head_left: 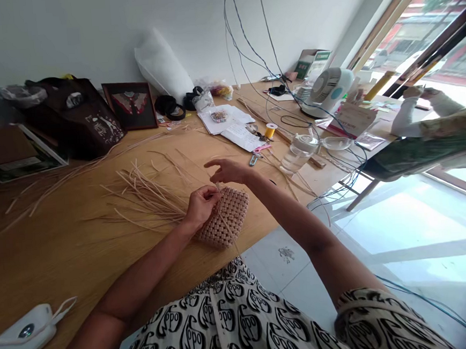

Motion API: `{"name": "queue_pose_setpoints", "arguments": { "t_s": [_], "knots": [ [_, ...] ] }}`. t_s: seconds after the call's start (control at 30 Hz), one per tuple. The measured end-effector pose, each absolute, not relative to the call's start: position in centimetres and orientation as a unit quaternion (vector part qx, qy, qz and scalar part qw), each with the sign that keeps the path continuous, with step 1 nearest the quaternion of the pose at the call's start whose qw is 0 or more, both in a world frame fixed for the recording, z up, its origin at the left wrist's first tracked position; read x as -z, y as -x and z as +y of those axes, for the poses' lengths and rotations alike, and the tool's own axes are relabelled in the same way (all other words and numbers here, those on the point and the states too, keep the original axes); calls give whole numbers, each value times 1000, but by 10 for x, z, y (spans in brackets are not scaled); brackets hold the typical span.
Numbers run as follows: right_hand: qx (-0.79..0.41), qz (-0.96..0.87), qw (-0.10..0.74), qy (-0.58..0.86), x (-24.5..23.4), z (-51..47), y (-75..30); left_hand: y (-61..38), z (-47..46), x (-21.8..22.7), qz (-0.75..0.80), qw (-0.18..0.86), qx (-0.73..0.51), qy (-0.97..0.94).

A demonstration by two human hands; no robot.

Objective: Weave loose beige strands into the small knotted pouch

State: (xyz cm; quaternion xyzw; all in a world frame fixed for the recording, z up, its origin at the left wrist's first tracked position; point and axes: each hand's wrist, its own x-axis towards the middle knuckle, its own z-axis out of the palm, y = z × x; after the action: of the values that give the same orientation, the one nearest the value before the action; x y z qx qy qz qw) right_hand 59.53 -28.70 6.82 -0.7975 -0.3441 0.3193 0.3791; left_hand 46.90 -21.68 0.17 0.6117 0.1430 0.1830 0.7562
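Observation:
A woven piece of pinkish-beige cord [236, 212] rests near the table's front edge, its knobbly weave forming a block. My left hand [201, 206] pinches its upper left edge between thumb and fingers, where a strand crosses. Just above that edge, my right hand [229, 171] has its fingers stretched out to the left, close to a short strand end by the left fingertips. One thin strand runs down over the weave toward my lap. Many loose strands [149, 194] fan out to the left from under my left hand.
A glass teapot [301, 150], yellow thread spool [270, 130], scissors [262, 148] and papers [242, 136] stand to the right. Behind are a white fan [327, 92], framed picture [131, 105] and dark bag [75, 114]. A white device [24, 341] lies front left. Another person's hands [422, 94] show far right.

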Motion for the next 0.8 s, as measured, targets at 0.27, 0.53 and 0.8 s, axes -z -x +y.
{"name": "queue_pose_setpoints", "arguments": {
  "t_s": [0.27, 0.53, 0.8],
  "knots": [
    [-330, -386, 369, 779, -49, -320, -599, -470, -218, 1, 149, 791, -167, -569],
    [-11, -544, 162, 823, -57, -339, -567, -469, -218, 0, 189, 800, -162, -546],
    [131, -576, -14, 807, -64, -349, -532, -471, -216, -4, 196, 824, -140, -512]
  ]
}}
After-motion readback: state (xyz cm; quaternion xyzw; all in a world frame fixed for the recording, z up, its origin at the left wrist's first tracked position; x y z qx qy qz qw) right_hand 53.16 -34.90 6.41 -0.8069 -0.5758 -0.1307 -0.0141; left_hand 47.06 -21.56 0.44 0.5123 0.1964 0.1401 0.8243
